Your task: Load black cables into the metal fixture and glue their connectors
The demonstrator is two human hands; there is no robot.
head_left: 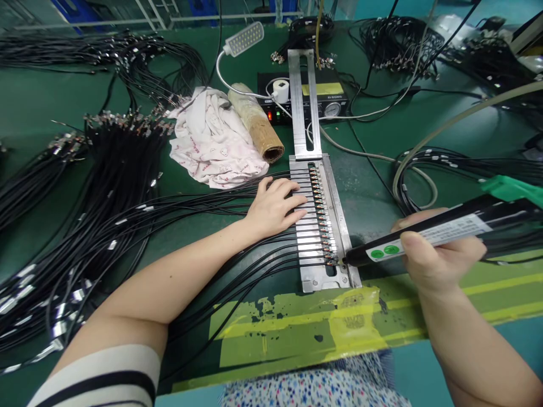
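A metal fixture (pixel 311 277) lies on the green table, with a row of black cables (pixel 254 257) set side by side in its slots. Their bare metal connector ends (pixel 324 226) line up along the fixture's right part. Across the cables, on the fixture's left edge, rests my left hand (pixel 274 206), fingers spread. My right hand (pixel 436 254) grips a black dispensing syringe (pixel 390 246) bearing a white label with green dots. The syringe's tip is at the connector nearest me, at the fixture's near end; whether it touches cannot be made out.
Bundles of black cables (pixel 123 152) cover the left side. Behind the fixture are a crumpled cloth (pixel 220 138), a cardboard roll (pixel 267 141), an LED lamp (pixel 246 39) and a dispenser box with gauge (pixel 335 107). A hinged metal plate (pixel 299 107) leans over it. Yellow tape (pixel 288 322) covers the front edge.
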